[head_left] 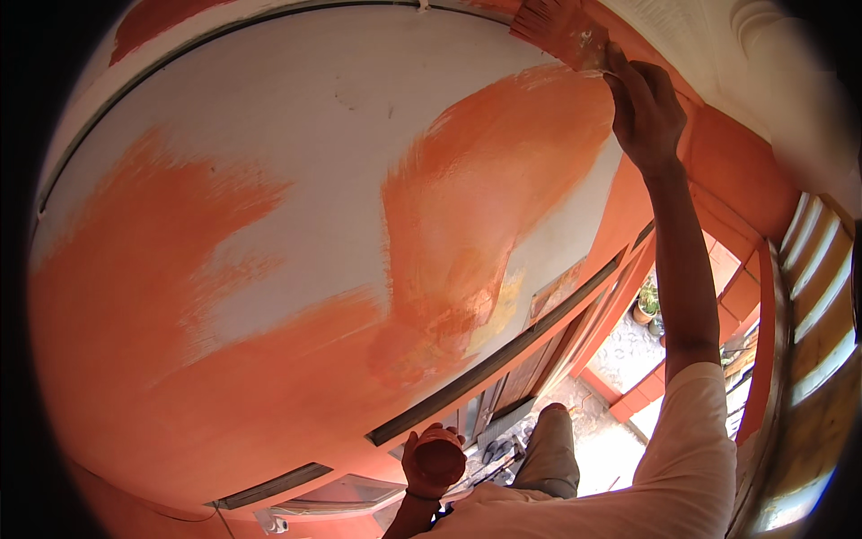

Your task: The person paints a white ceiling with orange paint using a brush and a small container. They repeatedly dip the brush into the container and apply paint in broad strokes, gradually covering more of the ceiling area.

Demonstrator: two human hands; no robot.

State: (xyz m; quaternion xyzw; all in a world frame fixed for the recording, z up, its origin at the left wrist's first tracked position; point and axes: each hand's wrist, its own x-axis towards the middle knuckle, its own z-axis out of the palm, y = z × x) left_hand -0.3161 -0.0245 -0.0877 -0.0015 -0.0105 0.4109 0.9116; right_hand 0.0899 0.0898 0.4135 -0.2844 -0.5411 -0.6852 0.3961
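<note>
My right hand [648,112] is raised at the upper right, its fingers closed round a wide flat paintbrush [561,34] coated in orange-red paint. The brush is up by the far right edge of the wall, its bristles pointing left; whether they touch the surface I cannot tell. A large wall [314,117] fills the view, pale in the middle with broad strokes of orange paint [485,171] on it. Low in the middle, my left hand [414,467] grips a small round paint container [440,455], orange-red inside. How much paint it holds is not clear.
Dark narrow openings [494,359] run along the wall's lower part. My knee [549,449] shows beside the container, with the ground far below. At the right are potted plants [645,305] and a yellow-brown slatted panel [822,314]. A black cable [224,27] follows the wall's top edge.
</note>
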